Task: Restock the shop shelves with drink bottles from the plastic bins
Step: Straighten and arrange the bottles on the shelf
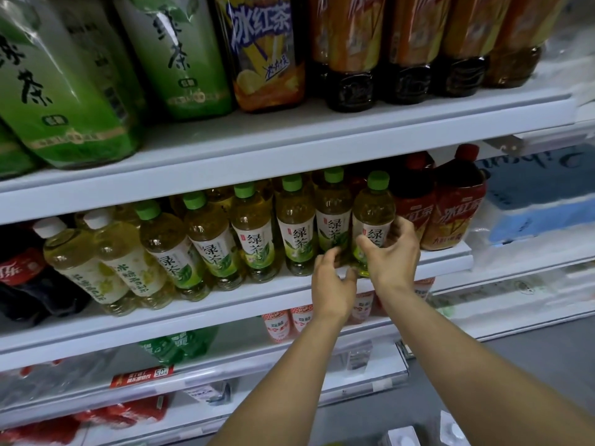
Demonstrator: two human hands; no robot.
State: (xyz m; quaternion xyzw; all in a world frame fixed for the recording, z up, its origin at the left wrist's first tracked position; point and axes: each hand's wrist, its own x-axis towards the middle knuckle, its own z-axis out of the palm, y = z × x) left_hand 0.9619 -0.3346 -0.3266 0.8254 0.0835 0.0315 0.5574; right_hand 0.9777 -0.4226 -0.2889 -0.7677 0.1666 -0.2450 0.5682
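A row of green-capped green tea bottles [251,233] stands on the middle white shelf [225,304]. My right hand [392,255] grips the rightmost green tea bottle [373,214] round its label; it stands upright at the shelf's front edge. My left hand [331,284] is just left of it. Its curled fingers are on the lower part of the neighbouring green tea bottle [333,217], whose base it hides, and its thumb is by the rightmost bottle's base. No plastic bin is in view.
Red-labelled iced tea bottles [457,217] stand right of the held bottle. White-capped pale drinks [74,252] and cola [19,268] fill the shelf's left. Large green tea and iced tea bottles [264,49] crowd the upper shelf. Lower shelves hold more drinks [280,323].
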